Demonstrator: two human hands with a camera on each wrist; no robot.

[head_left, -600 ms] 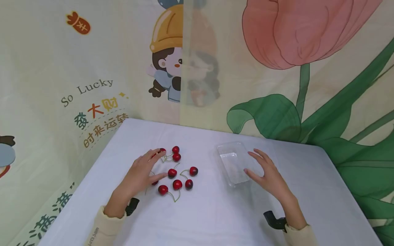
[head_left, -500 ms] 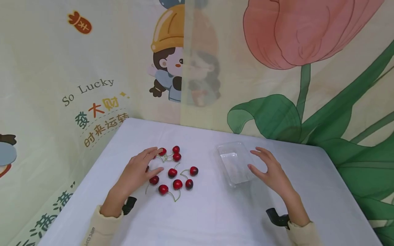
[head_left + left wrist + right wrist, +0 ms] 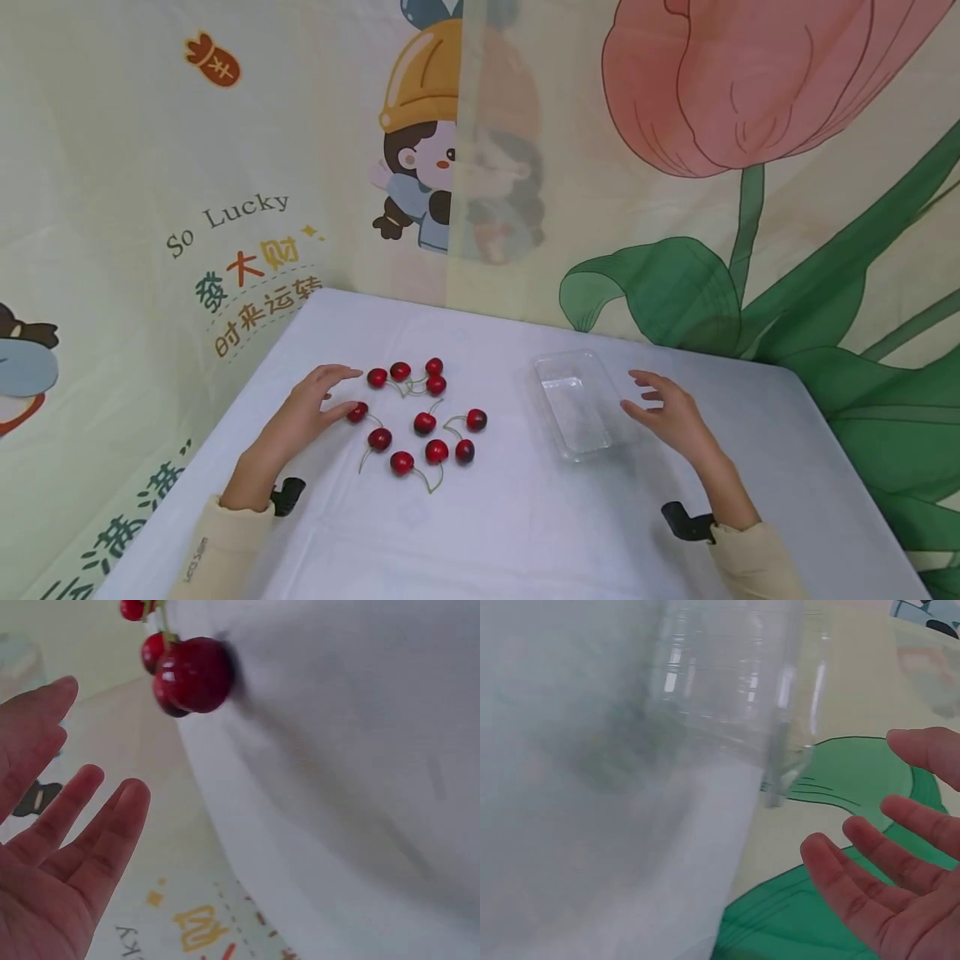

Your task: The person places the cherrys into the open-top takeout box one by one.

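Note:
Several dark red cherries [image 3: 424, 423] with green stems lie spread over the left half of the white table. My left hand [image 3: 298, 421] hovers at their left edge, fingers apart and relaxed, holding nothing. Its thumb tip overlaps the leftmost cherry [image 3: 357, 412] in the head view. In the left wrist view, a cherry [image 3: 199, 675] shows beyond the spread fingers [image 3: 120, 825]. A clear plastic box [image 3: 577, 408], uncovered and with nothing in it, sits right of the cherries. My right hand [image 3: 675, 421] is held just right of the box, its fingers [image 3: 847, 892] loosely spread and gripping nothing.
The white-covered table [image 3: 495, 533] ends at the back against a printed cloth [image 3: 510, 283] with a large tulip and cartoon figures. Black camera mounts [image 3: 686, 523] sit at both wrists.
My left hand has drawn back left from above the cherries, uncovering those on the left. My right hand has moved slightly right, away from the box. The cherries and box stay put.

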